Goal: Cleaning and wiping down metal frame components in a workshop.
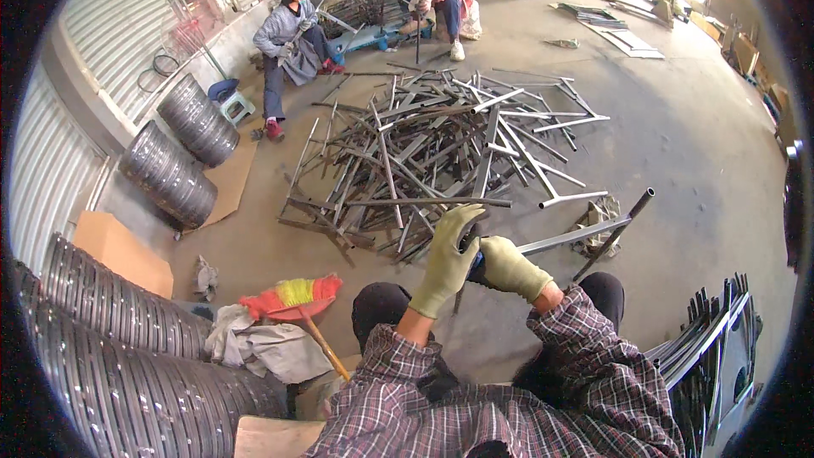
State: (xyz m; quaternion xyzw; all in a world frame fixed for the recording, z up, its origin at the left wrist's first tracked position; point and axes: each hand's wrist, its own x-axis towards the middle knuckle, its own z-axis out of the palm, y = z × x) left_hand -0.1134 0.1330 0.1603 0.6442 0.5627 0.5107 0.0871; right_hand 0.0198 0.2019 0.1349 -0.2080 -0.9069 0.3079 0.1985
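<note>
An H-shaped metal tube frame (577, 236) lies across in front of my knees. Its light crossbar runs out to the right and meets a dark round tube (615, 233). At the frame's left end my left hand (448, 261), in a pale yellow-green work glove, curls its fingers around a dark tube end. Close against it, my right hand (514, 270), gloved the same way, is closed around a small dark and blue thing (478, 265), mostly covered by the fingers. Just beyond my hands spreads a big heap of metal tube frames (449, 144).
Bundled dark strips (110, 305) stand at the left, with black drums (170, 171) behind. A red and yellow broom (292, 297) lies by a grey cloth (271, 348). Stacked tubes (708, 348) are at right. Two co-workers (297, 34) sit beyond the heap.
</note>
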